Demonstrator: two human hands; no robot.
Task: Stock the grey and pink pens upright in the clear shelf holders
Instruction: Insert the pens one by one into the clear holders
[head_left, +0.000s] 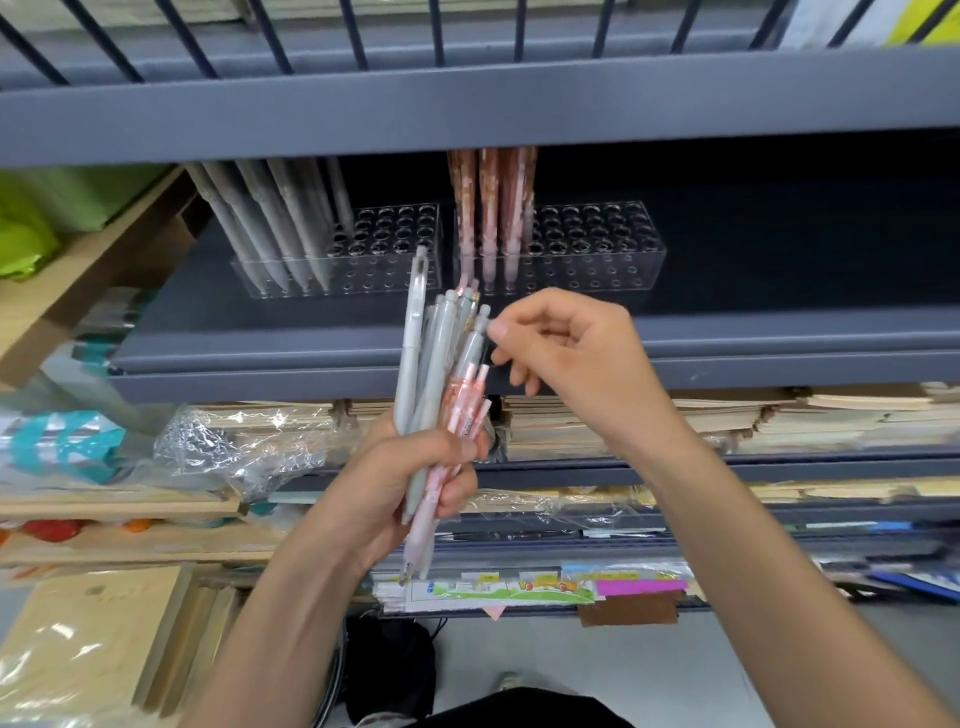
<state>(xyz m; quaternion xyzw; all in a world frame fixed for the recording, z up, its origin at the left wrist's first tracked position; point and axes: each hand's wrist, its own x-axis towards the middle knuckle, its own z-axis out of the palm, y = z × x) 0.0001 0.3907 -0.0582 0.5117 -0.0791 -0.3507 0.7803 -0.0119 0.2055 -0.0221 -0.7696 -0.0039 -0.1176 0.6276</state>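
My left hand (400, 483) grips a mixed bundle of grey and pink pens (441, 384), held upright in front of the shelf. My right hand (566, 353) pinches the top of one grey pen (475, 343) in that bundle. On the dark shelf stand two clear holders with rows of holes. The left holder (384, 244) has several grey pens (270, 218) upright in its left part. The right holder (597, 244) has several pink pens (491, 208) upright at its left end. The other holes in both show nothing in them.
The dark grey shelf (311, 358) has an upper shelf edge (467, 114) close above the pen tops. Lower shelves hold stacked notebooks (727, 415) and plastic wrapping (234, 441). A cardboard box (78, 280) stands at the left.
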